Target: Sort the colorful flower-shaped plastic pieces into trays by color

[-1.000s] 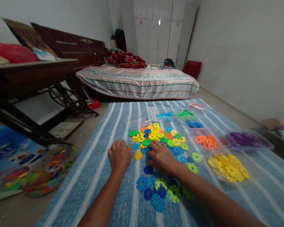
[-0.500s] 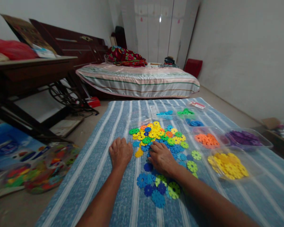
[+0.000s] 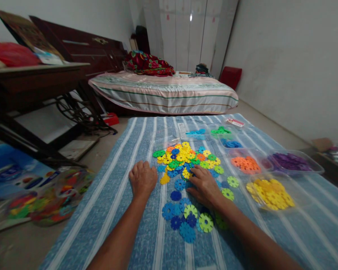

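Two hands are resting by one mixed pile of discs (image 3: 186, 159); six sorted heaps (one colour each) are lying beyond the right hand (image 3: 204, 186)

A heap of discs (image 3: 186, 161) lies in the middle of the cloth (image 3: 115, 198), with the left hand (image 3: 142, 179) resting just to its left and the right hand (image 3: 205, 185) on its near edge. More discs (image 3: 186, 221) lie nearer, between the forearms. Trays (image 3: 270, 193) stand to the right, the bed (image 3: 163, 92) beyond the cloth.

You get dim, even room light; glare spot on the wardrobe (image 3: 190, 17) at upper centre; wide-angle stretch and soft blur along the frame edges
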A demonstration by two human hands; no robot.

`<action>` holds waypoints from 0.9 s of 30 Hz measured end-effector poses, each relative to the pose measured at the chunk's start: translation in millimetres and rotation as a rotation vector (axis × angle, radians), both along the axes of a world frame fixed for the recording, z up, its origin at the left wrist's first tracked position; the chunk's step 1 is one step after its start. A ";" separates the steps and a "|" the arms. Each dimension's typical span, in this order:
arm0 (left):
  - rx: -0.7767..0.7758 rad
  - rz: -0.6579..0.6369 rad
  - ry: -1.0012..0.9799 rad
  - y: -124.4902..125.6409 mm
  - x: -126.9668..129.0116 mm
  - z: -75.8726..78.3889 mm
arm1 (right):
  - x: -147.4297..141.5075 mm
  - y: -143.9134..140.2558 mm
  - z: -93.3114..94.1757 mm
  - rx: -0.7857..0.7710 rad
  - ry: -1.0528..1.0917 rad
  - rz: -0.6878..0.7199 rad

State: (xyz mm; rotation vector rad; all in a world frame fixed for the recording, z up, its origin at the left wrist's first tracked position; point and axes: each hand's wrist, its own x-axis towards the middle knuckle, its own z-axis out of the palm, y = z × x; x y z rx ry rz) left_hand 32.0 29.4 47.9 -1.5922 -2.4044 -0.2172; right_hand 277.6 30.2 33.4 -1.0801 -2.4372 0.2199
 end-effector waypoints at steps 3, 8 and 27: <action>-0.004 0.000 -0.001 -0.1 0.4 0.9 | -1.4 -2.3 0.0 -0.028 -0.016 -0.012; -0.003 0.000 -0.002 -0.3 1.0 2.2 | -3.5 -5.3 1.6 -0.036 -0.055 -0.004; -0.011 0.008 0.003 -0.5 2.2 3.2 | 9.8 -11.2 -12.6 0.109 0.284 0.021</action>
